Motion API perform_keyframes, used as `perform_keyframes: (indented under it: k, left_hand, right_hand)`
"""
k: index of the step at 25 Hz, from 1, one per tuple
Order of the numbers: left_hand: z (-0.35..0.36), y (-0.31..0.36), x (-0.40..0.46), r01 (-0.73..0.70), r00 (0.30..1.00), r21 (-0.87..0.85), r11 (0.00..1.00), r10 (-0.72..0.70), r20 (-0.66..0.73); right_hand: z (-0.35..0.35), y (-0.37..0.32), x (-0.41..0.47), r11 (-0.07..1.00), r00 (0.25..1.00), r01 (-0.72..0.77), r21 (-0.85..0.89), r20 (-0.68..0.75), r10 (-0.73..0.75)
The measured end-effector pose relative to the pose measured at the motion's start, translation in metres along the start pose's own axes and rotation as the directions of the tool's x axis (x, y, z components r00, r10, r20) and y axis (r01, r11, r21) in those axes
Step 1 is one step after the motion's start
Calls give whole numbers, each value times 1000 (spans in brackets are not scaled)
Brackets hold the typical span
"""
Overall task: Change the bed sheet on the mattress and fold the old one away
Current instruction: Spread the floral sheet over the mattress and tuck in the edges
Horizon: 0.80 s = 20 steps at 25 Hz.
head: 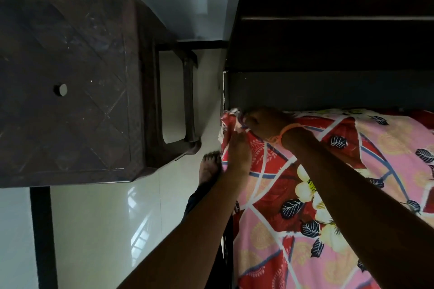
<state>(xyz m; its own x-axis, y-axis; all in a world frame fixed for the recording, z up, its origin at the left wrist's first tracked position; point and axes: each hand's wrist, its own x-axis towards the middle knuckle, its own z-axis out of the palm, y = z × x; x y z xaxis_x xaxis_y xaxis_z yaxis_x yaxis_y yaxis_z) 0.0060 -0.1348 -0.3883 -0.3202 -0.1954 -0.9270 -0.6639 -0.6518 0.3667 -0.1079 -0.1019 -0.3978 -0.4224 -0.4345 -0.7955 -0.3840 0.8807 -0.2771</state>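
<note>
both forearms reach in from the bottom of the head view toward the top corner of the bed. floral sheet (328, 195) in red, pink and white covers the mattress, which itself is hidden under it. a bare foot (209, 166) stands on the pale tile floor (98, 230), tight against the bed's side.

left hand (237, 150) sits at the side edge of the corner, fingers curled into a bunch of cloth; looks like it's grasping the sheet. right hand (263, 122), with an orange thread on the wrist, is at the very corner by the headboard (328, 89), fingers curled and pinching the fabric there. can't tell whether they're pulling the corner off or tucking it in, nor whether this is the old sheet or the new one.

further left, well apart from the bed, a dark brown plastic stool (70, 82) with a hole in its top.

risks, my read:
- corner wedged between mattress and headboard; a hard yank could tear the edge.
- gap at the headboard is narrow, knuckles may scrape.
- foot close to the frame, loose cloth dropping there is a trip hazard.
</note>
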Motion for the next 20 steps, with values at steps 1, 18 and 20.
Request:
perform_keyframes:
  k: [1,18,20]
  left_hand:
    - [0,4,10,56,998,-100,993,-54,27]
    - [-7,54,70,-49,974,467,883,146,-175]
    - [-1,60,67,-204,921,636,745,365,-133]
  right_hand:
    - [9,17,18,997,995,-64,-52,76,68]
    - [-53,-16,8,945,928,-291,-147,197,316]
    - [-33,-5,20,950,924,-281,-139,228,307]
